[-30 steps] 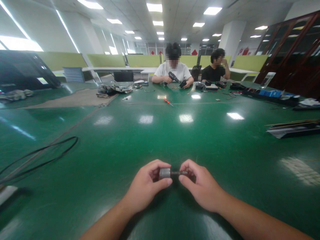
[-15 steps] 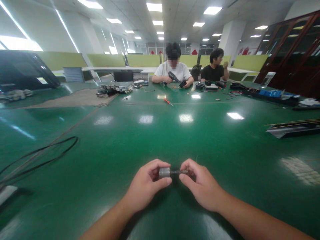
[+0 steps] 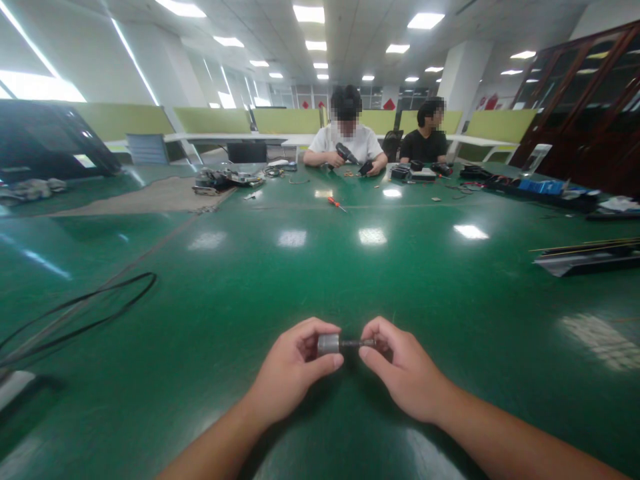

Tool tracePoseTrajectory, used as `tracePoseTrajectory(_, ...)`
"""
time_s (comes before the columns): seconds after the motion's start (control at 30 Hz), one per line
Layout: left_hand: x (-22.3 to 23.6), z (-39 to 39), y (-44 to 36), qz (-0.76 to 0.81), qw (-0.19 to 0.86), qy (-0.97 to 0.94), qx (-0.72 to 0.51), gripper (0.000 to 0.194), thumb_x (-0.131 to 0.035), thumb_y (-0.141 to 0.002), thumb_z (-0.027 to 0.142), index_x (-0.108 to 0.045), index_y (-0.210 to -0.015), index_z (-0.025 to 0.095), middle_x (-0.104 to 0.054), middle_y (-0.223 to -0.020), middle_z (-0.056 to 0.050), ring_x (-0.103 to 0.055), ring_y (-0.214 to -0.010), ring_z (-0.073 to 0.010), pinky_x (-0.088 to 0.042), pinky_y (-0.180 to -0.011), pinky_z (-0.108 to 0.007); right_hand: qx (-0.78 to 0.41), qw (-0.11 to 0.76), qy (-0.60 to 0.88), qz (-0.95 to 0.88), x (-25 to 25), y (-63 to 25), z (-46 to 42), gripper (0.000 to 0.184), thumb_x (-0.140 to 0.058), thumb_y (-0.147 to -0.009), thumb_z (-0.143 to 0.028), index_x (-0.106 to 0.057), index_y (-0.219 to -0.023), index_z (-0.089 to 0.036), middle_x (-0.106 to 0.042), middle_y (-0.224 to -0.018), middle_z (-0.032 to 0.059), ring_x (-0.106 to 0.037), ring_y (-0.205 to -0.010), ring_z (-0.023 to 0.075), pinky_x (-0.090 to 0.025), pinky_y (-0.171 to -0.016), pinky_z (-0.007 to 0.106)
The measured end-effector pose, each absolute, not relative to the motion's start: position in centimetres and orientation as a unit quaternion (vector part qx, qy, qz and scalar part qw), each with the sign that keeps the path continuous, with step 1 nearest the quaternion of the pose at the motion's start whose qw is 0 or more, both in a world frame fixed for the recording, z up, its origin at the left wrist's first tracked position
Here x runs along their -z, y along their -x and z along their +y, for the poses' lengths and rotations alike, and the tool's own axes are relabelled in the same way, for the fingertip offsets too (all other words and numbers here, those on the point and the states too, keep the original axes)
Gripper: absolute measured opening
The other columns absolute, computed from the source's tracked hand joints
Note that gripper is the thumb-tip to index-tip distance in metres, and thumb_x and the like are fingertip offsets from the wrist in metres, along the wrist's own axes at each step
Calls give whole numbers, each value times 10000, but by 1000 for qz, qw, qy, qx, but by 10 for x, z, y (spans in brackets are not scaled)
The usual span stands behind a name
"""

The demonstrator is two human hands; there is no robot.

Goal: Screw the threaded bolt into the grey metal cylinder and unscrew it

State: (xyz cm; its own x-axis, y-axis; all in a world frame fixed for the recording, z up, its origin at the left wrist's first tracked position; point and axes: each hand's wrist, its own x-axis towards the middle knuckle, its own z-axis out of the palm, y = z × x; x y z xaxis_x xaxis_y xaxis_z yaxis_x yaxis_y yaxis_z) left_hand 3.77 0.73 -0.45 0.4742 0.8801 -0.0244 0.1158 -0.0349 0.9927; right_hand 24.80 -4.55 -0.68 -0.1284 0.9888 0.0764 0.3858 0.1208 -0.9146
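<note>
Low over the green tabletop [image 3: 320, 287], my left hand [image 3: 295, 367] is closed around a small silver metal cylinder [image 3: 329, 344], which looks like a small motor. A thin dark shaft [image 3: 353, 344], seemingly threaded, sticks out of it to the right. The fingertips of my right hand [image 3: 400, 367] pinch the far end of that shaft. The piece lies level between both hands, and part of the cylinder is hidden behind my left fingers.
A red screwdriver [image 3: 336, 203] lies farther up the table. Black cable loops [image 3: 115, 307] are at left, and a dark metal channel [image 3: 590, 257] at right. Electronic parts [image 3: 225, 180] are heaped at the back left. Two people sit opposite; one holds a power drill [image 3: 346, 153].
My hands and the metal piece have hardly moved. Across the table, the person in black has lowered a raised hand to the table.
</note>
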Motion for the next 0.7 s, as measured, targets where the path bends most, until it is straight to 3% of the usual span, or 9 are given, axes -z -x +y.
tracePoseTrajectory(0.7,3,8,-39,383,605,-608,-344,318,-803,-710,232,-682,-990,144,-586,-830,1,-537,-752,-140,-418,-688,-253,-402,392,528,-637,6,-249,-45,49,-544,-912,-220,-542,-866,-201,-518,-673,-54,-496,-630,125,-357,-608,236)
